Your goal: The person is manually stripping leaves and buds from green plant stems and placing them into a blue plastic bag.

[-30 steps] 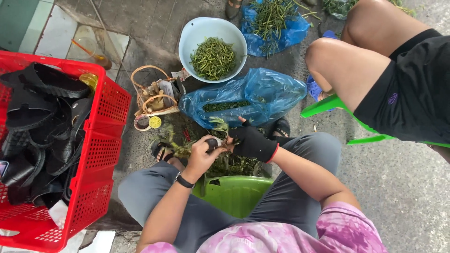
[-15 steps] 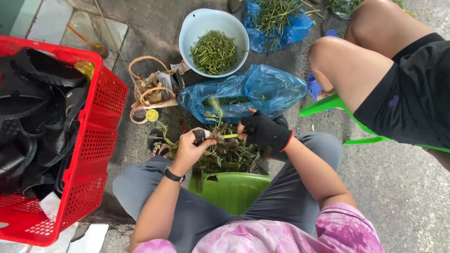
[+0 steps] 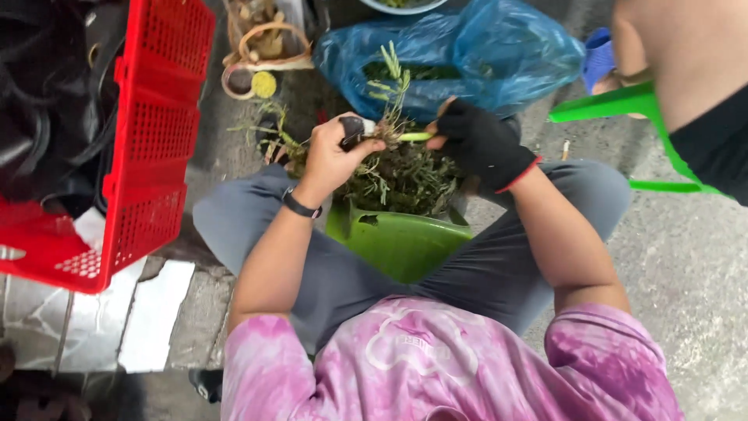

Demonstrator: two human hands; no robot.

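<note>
Green stalk (image 3: 411, 136), both hands gripping ends

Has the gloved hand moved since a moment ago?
Cannot tell: the camera itself dipped closer. The gloved right hand sits at the green stalk, just before the blue bag, as before.

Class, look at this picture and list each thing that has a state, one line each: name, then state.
left hand: bare, closed around a dark-handled tool.
right hand: in a black glove, pinching a green stalk.
blue plastic bag: open, greens inside.
red crate: filled with dark things.
green stool: upright between the knees, trimmings heaped at its front edge.
</note>
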